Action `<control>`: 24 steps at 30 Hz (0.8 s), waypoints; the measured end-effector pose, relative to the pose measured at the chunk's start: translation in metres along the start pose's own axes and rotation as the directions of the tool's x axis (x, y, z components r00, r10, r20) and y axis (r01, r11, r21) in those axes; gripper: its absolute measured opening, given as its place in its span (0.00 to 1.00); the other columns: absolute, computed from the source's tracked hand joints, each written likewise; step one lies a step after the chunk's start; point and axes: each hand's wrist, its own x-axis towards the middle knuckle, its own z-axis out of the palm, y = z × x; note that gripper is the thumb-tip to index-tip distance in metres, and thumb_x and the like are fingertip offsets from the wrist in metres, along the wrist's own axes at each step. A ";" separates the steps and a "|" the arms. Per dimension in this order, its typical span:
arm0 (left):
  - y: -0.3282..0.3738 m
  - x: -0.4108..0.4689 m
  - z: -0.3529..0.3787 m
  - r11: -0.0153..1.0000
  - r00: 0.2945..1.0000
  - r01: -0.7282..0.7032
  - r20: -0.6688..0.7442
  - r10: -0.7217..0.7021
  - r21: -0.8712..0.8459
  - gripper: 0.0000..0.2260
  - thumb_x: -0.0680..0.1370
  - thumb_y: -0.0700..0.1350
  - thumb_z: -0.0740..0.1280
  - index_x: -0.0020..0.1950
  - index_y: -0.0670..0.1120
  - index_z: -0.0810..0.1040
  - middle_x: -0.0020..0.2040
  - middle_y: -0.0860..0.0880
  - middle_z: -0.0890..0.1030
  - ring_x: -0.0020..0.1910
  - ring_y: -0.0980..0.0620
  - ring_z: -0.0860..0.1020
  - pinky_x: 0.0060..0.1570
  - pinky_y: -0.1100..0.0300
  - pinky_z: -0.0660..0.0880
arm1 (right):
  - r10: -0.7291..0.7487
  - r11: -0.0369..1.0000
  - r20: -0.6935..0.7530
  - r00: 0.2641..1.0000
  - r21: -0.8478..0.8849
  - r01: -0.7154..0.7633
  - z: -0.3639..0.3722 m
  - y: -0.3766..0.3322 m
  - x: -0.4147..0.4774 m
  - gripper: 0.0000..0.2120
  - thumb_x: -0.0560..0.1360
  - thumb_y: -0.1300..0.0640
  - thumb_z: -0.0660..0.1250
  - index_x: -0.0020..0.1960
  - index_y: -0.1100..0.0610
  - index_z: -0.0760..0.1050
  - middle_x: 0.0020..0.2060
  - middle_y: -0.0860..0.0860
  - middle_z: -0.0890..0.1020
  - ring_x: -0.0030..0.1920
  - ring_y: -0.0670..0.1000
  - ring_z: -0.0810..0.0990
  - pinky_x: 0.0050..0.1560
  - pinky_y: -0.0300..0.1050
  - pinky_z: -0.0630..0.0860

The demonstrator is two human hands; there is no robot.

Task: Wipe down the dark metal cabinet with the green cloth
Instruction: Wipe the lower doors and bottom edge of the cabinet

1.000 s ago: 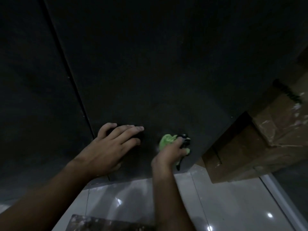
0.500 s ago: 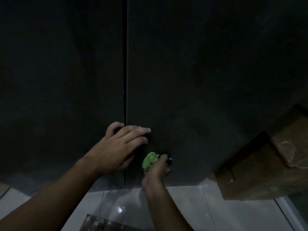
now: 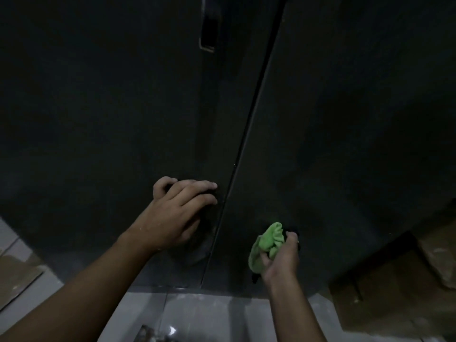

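The dark metal cabinet (image 3: 333, 134) fills most of the view, with a thin vertical seam between its two doors. My right hand (image 3: 280, 261) grips a bunched green cloth (image 3: 267, 244) against the lower part of the right door, near the bottom edge. My left hand (image 3: 177, 213) rests with fingers spread flat on the left door, just left of the seam. A dark handle (image 3: 208, 33) shows high on the left door.
Pale glossy floor tiles (image 3: 209, 314) lie below the cabinet. Brown cardboard boxes (image 3: 394, 280) stand at the lower right, close to the cabinet's side. More cardboard (image 3: 17, 270) lies at the lower left. A dark patterned object (image 3: 153, 335) sits at the bottom edge.
The view has swung so the seam now leans right. My right hand with the cloth has moved right, away from my left hand. My left hand now lies left of the seam.
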 end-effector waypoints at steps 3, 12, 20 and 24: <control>0.002 -0.005 -0.004 0.998 0.998 0.058 -0.023 -0.058 -0.017 0.21 0.70 0.50 0.62 0.63 0.54 0.74 0.70 0.52 0.70 0.66 0.50 0.69 0.59 0.51 0.59 | 0.057 0.995 0.071 0.996 -0.082 -0.051 0.004 0.005 -0.010 0.14 0.80 0.50 0.62 0.62 0.54 0.75 0.56 0.56 0.79 0.57 0.57 0.80 0.57 0.55 0.76; 0.037 -0.039 -0.010 0.778 0.853 0.503 0.071 -0.517 -0.376 0.20 0.75 0.53 0.64 0.66 0.56 0.69 0.62 0.53 0.71 0.63 0.50 0.67 0.61 0.55 0.67 | 0.361 0.837 0.241 0.901 -0.510 -0.199 0.046 0.038 -0.070 0.21 0.76 0.39 0.66 0.61 0.51 0.78 0.56 0.56 0.84 0.54 0.57 0.81 0.45 0.46 0.75; 0.088 -0.024 0.031 0.159 0.427 0.747 0.283 -0.859 -0.645 0.19 0.79 0.54 0.65 0.67 0.49 0.66 0.63 0.44 0.65 0.64 0.42 0.68 0.61 0.53 0.68 | 0.269 0.588 0.393 0.879 -0.790 0.173 0.062 0.025 -0.102 0.16 0.83 0.47 0.60 0.56 0.55 0.81 0.49 0.56 0.84 0.51 0.56 0.82 0.57 0.53 0.79; 0.094 -0.005 0.062 0.116 0.267 0.715 0.116 -0.957 -0.690 0.17 0.77 0.57 0.66 0.61 0.51 0.69 0.58 0.47 0.65 0.58 0.44 0.67 0.58 0.51 0.69 | 0.246 0.366 0.552 0.797 -0.814 0.451 0.053 -0.003 -0.104 0.15 0.82 0.45 0.61 0.52 0.54 0.82 0.47 0.53 0.85 0.50 0.54 0.82 0.59 0.54 0.77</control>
